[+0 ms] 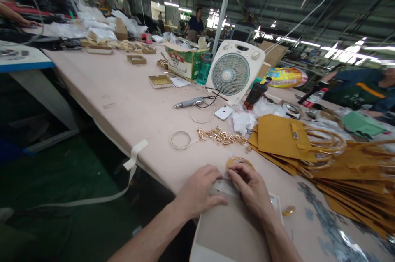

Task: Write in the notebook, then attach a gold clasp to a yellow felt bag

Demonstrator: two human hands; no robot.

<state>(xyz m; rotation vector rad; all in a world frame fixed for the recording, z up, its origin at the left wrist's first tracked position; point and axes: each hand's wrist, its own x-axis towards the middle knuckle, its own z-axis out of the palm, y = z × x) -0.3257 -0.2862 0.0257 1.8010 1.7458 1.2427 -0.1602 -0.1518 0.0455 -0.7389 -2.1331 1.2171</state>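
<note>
Low in the view, my left hand (199, 192) rests with its thumb spread from its fingers, the fingertips at the top edge of a light grey-brown panel (231, 229). My right hand (251, 190) is closed in a pinch at the end of a yellow bag handle (236, 160), which curves up behind the fingers. Clear plastic shows at the fingertips, and the exact grip is partly hidden. The panel lies on a white board or tray (202, 249). Right of my right wrist lies a yellow tube-like end (289, 211). Just beyond are small gold metal fittings (220, 135).
Mustard-yellow bags (277, 136) are stacked at right. A tape roll (180, 140), grey electric screwdriver (189, 102), phone (223, 112) and box fan (231, 73) stand farther up the table. A white strip (134, 157) hangs off the left edge. Co-workers (195, 25) are around.
</note>
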